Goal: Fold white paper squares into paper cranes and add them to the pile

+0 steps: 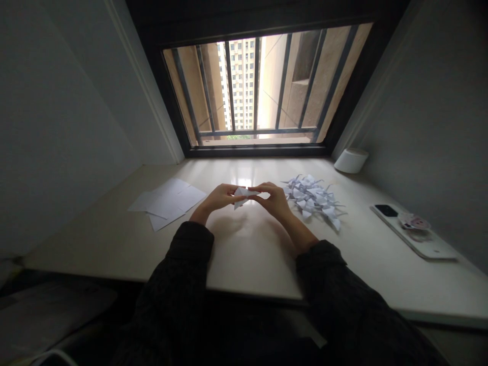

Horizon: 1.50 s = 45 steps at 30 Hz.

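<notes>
Between my two hands is a small folded piece of white paper (241, 192), held a little above the counter. My left hand (220, 197) pinches its left side. The fingers and thumb of my right hand (275, 200) close on its right end, where the paper narrows to a point. Just right of my right hand lies a heap of folded white paper cranes (310, 197). Off to the left of my left hand rest several flat sheets of white paper (171, 199), overlapping one another.
The pale counter (244, 264) runs back to a dark-framed window (259, 151) with bars outside. A white cylinder-like object (351, 160) stands at the back right by the wall. A white phone (429, 246) with a cartoon grip lies at the right.
</notes>
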Each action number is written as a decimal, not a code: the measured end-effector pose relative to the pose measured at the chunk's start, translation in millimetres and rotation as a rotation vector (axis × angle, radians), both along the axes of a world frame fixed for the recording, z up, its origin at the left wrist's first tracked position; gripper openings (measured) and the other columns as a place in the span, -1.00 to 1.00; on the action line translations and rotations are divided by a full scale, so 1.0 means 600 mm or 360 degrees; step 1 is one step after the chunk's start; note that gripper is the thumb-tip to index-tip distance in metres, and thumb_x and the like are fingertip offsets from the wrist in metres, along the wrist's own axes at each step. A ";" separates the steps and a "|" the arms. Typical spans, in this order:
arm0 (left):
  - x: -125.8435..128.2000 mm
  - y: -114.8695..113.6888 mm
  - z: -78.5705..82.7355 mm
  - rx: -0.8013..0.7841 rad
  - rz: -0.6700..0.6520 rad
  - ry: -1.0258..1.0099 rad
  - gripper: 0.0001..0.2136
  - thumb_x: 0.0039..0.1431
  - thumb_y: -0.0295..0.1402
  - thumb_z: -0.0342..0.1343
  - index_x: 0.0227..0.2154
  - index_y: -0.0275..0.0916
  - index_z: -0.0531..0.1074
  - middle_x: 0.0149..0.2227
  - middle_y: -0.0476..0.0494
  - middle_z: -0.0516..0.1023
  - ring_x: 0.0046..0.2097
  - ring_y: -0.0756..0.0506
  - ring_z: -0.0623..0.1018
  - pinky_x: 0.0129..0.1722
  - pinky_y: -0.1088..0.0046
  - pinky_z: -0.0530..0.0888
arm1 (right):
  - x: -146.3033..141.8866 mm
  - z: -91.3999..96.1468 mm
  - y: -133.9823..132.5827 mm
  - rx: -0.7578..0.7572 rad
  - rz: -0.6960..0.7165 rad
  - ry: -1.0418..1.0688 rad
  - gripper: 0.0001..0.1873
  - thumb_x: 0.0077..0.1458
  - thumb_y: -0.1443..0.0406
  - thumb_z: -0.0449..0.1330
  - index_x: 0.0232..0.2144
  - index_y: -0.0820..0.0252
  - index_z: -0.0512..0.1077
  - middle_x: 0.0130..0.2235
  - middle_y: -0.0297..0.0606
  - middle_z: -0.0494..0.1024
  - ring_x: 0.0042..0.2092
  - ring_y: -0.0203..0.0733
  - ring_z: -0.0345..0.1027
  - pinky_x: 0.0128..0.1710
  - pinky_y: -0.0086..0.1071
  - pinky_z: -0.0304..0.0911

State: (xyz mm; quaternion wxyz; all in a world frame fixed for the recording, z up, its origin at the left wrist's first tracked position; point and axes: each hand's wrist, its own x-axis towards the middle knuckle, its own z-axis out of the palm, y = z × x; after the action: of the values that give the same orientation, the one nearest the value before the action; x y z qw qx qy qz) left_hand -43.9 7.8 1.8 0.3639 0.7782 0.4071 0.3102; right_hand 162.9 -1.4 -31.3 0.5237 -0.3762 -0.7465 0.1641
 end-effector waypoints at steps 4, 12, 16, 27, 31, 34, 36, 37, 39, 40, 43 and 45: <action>0.002 0.002 -0.005 0.0049 0.0046 0.0012 -0.62 -0.02 -0.07 0.22 -0.27 -0.29 0.59 -0.41 -0.15 0.61 -0.37 -0.09 0.57 -0.37 0.45 0.46 | -0.002 -0.001 -0.003 0.0120 -0.0089 -0.0086 -0.81 0.02 0.20 0.30 -0.25 -0.01 0.58 -0.38 -0.27 0.59 -0.30 -0.14 0.38 -0.24 -0.25 0.31; 0.001 0.009 -0.012 0.0106 0.0089 -0.0047 -0.57 0.01 -0.07 0.20 -0.12 -0.25 0.54 -0.10 -0.26 0.58 -0.26 -0.12 0.59 -0.28 0.38 0.51 | 0.001 -0.002 -0.002 0.0256 -0.0139 -0.0172 -0.82 0.07 0.21 0.25 -0.23 -0.06 0.57 -0.36 -0.29 0.59 -0.31 -0.15 0.37 -0.29 -0.27 0.30; 0.011 -0.002 -0.014 0.0308 0.0270 -0.0080 -0.44 -0.02 -0.11 0.25 0.07 -0.14 0.40 -0.09 -0.20 0.58 -0.25 -0.11 0.59 -0.25 0.34 0.53 | 0.000 -0.003 0.000 0.0303 -0.0230 -0.0184 -0.84 0.09 0.23 0.24 -0.25 -0.06 0.58 -0.38 -0.29 0.59 -0.33 -0.15 0.36 -0.31 -0.27 0.29; 0.042 -0.029 -0.006 0.0501 0.0437 0.0039 -0.70 0.08 -0.17 0.19 -0.10 -0.02 0.53 -0.10 -0.06 0.59 -0.09 -0.16 0.57 -0.16 0.35 0.51 | 0.004 -0.005 0.002 0.0339 -0.0325 -0.0261 -0.83 0.12 0.22 0.21 -0.24 -0.09 0.58 -0.36 -0.30 0.59 -0.31 -0.15 0.34 -0.28 -0.26 0.27; 0.043 -0.028 -0.006 0.0464 0.0417 -0.0018 -0.73 0.10 -0.17 0.17 -0.12 -0.01 0.54 -0.11 -0.03 0.60 -0.09 -0.15 0.57 -0.17 0.34 0.52 | 0.004 -0.007 0.004 0.0334 -0.0348 -0.0253 -0.84 0.11 0.22 0.21 -0.25 -0.10 0.58 -0.36 -0.30 0.59 -0.31 -0.15 0.34 -0.28 -0.25 0.28; 0.044 -0.028 -0.007 0.0432 0.0448 -0.0016 -0.72 0.10 -0.15 0.17 -0.12 0.01 0.54 -0.11 -0.02 0.60 -0.08 -0.16 0.56 -0.16 0.33 0.51 | 0.005 -0.007 0.004 0.0330 -0.0349 -0.0231 -0.84 0.11 0.22 0.22 -0.26 -0.10 0.58 -0.36 -0.30 0.59 -0.31 -0.15 0.34 -0.28 -0.25 0.28; 0.045 -0.027 -0.008 0.0400 0.0496 0.0009 -0.72 0.08 -0.14 0.18 -0.12 0.03 0.54 -0.12 -0.01 0.60 -0.08 -0.17 0.56 -0.16 0.33 0.51 | 0.005 -0.007 0.004 0.0332 -0.0345 -0.0232 -0.84 0.12 0.22 0.21 -0.25 -0.10 0.58 -0.35 -0.31 0.59 -0.31 -0.15 0.34 -0.28 -0.26 0.28; 0.045 -0.027 -0.009 0.0388 0.0521 0.0024 -0.71 0.08 -0.13 0.19 -0.12 0.03 0.54 -0.13 -0.01 0.61 -0.08 -0.17 0.56 -0.17 0.34 0.50 | 0.005 -0.006 0.004 0.0334 -0.0345 -0.0241 -0.83 0.12 0.23 0.20 -0.25 -0.11 0.58 -0.35 -0.31 0.59 -0.30 -0.15 0.34 -0.28 -0.26 0.28; 0.044 -0.025 -0.011 0.0372 0.0561 0.0051 -0.71 0.07 -0.12 0.19 -0.13 0.04 0.54 -0.15 0.00 0.61 -0.11 -0.17 0.56 -0.19 0.36 0.49 | 0.004 -0.006 0.003 0.0344 -0.0344 -0.0276 -0.81 0.13 0.23 0.19 -0.23 -0.13 0.57 -0.35 -0.32 0.59 -0.30 -0.15 0.34 -0.28 -0.26 0.28; 0.044 -0.024 -0.012 0.0366 0.0574 0.0063 -0.71 0.06 -0.12 0.19 -0.13 0.05 0.54 -0.16 0.00 0.62 -0.13 -0.17 0.57 -0.21 0.37 0.49 | 0.003 -0.006 0.003 0.0353 -0.0345 -0.0294 -0.81 0.14 0.24 0.19 -0.22 -0.13 0.57 -0.36 -0.32 0.59 -0.30 -0.15 0.34 -0.28 -0.25 0.28; 0.040 -0.017 -0.018 0.0360 0.0608 0.0069 -0.72 0.05 -0.13 0.21 -0.15 0.03 0.55 -0.20 -0.02 0.63 -0.17 -0.17 0.58 -0.23 0.38 0.47 | 0.002 -0.002 -0.001 0.0388 -0.0334 -0.0314 -0.80 0.14 0.24 0.19 -0.21 -0.13 0.57 -0.35 -0.32 0.59 -0.30 -0.14 0.34 -0.28 -0.25 0.28; 0.036 -0.011 -0.023 0.0349 0.0644 0.0017 -0.72 0.03 -0.14 0.23 -0.16 0.00 0.56 -0.22 -0.05 0.63 -0.18 -0.17 0.58 -0.23 0.38 0.47 | 0.001 0.002 -0.006 0.0390 -0.0319 -0.0273 -0.81 0.12 0.23 0.20 -0.22 -0.10 0.57 -0.35 -0.30 0.59 -0.30 -0.13 0.34 -0.26 -0.24 0.29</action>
State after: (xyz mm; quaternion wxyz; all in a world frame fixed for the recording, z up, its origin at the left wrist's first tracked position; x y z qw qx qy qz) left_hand -22.1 1.5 -12.1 0.2055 0.7173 0.5205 0.4151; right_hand 163.2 -4.7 -29.9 0.5137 -0.3947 -0.7616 -0.0137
